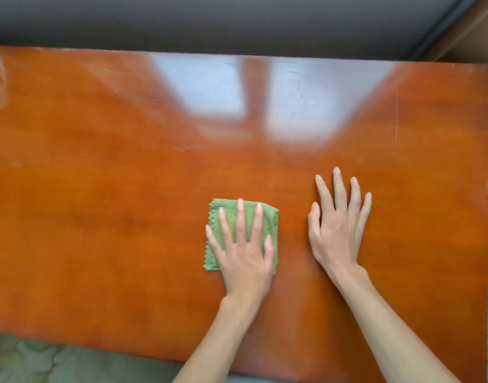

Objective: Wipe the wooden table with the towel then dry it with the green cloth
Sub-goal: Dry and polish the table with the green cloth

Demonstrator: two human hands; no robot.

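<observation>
Here, one green cloth (242,233) under the flat left hand (244,252); right hand (338,230) splayed on one wooden table (99,217).

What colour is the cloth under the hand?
Green, with a zigzag edge. The cloth lies flat under the left hand, best seen in the head view.

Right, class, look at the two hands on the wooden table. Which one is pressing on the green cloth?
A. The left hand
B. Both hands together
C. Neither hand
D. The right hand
A: the left hand lies flat with fingers spread on the folded green cloth, while the right hand rests open on the bare wooden table beside it.
</observation>
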